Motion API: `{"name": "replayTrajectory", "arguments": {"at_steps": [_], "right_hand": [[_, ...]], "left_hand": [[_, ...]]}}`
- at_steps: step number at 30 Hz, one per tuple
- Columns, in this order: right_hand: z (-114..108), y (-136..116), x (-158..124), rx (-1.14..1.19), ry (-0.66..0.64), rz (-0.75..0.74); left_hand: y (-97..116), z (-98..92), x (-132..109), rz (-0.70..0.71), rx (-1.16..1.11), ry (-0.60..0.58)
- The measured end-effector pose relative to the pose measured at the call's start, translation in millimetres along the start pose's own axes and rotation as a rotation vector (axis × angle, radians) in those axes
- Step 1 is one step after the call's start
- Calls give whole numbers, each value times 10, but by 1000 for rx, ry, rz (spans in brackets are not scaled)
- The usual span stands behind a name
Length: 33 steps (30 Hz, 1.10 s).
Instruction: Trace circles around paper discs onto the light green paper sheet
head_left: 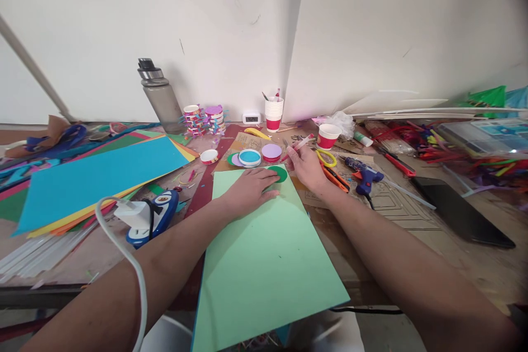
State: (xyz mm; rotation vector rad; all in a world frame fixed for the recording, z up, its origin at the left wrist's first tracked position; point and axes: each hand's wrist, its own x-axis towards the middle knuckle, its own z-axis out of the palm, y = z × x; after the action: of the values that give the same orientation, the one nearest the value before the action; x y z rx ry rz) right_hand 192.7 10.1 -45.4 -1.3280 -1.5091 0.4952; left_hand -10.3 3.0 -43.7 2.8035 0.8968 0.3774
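A light green paper sheet point(264, 264) lies on the table in front of me. My left hand point(251, 190) lies flat on its far edge, fingers spread, pressing a dark green paper disc point(281, 174) onto the sheet. My right hand point(304, 168) is closed on a red and white pen point(297, 146), its tip near the disc's right edge. Just beyond the sheet lie a blue disc point(249, 157) and a lilac disc point(271, 152).
A stack of coloured paper point(99, 179) lies at left, near a white plug and cable point(134, 214). A grey bottle point(160, 96), paper cups point(274, 113), yellow scissors point(328, 158), a blue glue gun point(365, 176) and a black phone point(460, 212) crowd the back and right.
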Motion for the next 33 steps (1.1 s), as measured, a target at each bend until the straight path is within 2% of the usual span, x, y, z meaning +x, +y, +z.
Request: {"name": "replayTrajectory", "arguments": {"at_steps": [8,12,22,33], "right_hand": [[12,42,10,69,-96,65],[7,56,27,46,-85,101],[14,52,25,-76,-60,35],[7,35,26,-131,-86,50]], "left_hand": [[-8,28,-7,10,15,19],[-18,43,-8,18,16,30],[-20,27,-9,-5,11,14],[-12,14,-4,-6,13,7]]}}
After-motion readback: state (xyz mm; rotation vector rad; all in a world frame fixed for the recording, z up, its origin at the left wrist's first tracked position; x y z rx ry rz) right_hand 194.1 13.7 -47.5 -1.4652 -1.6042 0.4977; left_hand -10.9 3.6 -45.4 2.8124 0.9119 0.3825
